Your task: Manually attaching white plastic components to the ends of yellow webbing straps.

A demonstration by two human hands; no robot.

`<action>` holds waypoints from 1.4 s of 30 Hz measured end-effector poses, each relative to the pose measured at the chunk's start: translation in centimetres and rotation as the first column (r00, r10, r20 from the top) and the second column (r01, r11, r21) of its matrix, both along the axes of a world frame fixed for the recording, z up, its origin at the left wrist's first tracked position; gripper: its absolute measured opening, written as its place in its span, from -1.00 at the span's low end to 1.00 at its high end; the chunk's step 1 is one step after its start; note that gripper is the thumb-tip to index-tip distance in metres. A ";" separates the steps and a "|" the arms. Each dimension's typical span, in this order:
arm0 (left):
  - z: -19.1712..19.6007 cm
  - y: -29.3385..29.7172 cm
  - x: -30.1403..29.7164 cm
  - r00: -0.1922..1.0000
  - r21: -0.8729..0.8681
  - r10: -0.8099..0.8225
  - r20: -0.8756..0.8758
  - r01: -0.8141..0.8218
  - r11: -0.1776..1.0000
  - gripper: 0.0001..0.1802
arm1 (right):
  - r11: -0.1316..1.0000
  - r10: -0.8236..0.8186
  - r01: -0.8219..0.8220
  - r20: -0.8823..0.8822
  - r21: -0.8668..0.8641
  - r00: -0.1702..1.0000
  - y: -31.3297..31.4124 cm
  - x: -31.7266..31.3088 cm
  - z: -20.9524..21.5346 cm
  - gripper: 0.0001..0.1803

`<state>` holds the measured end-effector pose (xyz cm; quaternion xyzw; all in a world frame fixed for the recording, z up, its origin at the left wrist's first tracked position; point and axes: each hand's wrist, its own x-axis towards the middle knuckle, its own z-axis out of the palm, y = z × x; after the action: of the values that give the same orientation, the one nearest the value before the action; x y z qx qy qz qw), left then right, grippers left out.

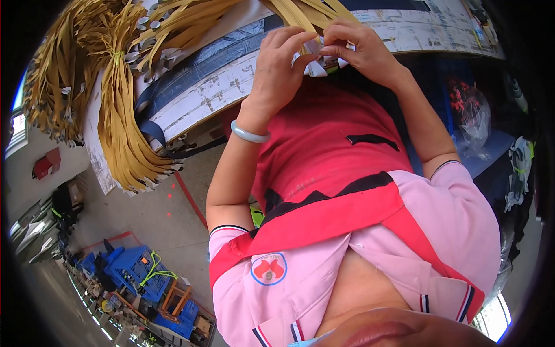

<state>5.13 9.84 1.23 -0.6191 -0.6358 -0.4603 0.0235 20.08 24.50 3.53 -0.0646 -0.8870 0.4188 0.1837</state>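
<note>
At the table's near edge, my left hand [281,63] and my right hand [361,49] work close together. The fingertips of both are pinched at the whitish end [315,67] of a flat yellow fabric strip. Several more yellow strips [293,13] run away from my fingers across the table. My left thumb and forefinger close on the left side of the white end, my right fingers on its right side. My fingers partly hide what they grip. A pale bangle [250,134] circles my left wrist.
Tied bundles of yellow strips [118,124] hang over the left end of the worn white table [208,89]. A dark blue strap [151,130] loops off its edge. Blue crates [137,269] stand on the floor at lower left. A clear plastic bag [477,124] lies at right.
</note>
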 end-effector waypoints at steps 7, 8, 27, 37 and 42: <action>-0.3 0.0 -1.4 0.993 -0.153 -0.045 0.112 0.062 0.986 -0.80 | 0.992 0.080 -0.082 -0.029 -0.094 0.996 0.2 -1.7 -0.7 -0.79; -0.7 -0.1 -1.7 0.973 -0.135 -0.035 0.230 0.067 0.989 -0.81 | 0.992 0.080 -0.082 -0.031 -0.097 0.996 0.4 -1.9 -1.1 -0.79; -1.1 -1.3 -5.8 0.421 -0.057 -0.095 0.902 0.333 0.941 -0.83 | 0.769 0.328 -0.265 0.002 -0.582 0.945 1.6 -6.5 -1.6 -0.90; -2.0 -0.6 -3.3 0.809 -0.022 0.119 0.576 -0.130 0.991 -0.90 | 0.877 0.177 -0.095 0.132 -0.471 0.975 1.1 -7.2 -2.7 -0.82; -2.1 -0.5 -1.9 0.933 0.128 0.246 0.264 -0.287 0.949 -0.91 | 0.991 -0.019 0.037 -0.133 0.132 0.991 -0.4 -7.8 -2.5 -0.82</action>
<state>3.27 9.37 -0.83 -0.4613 -0.6720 -0.5763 0.0585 12.32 24.09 1.03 -0.0367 -0.8981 0.3588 0.2516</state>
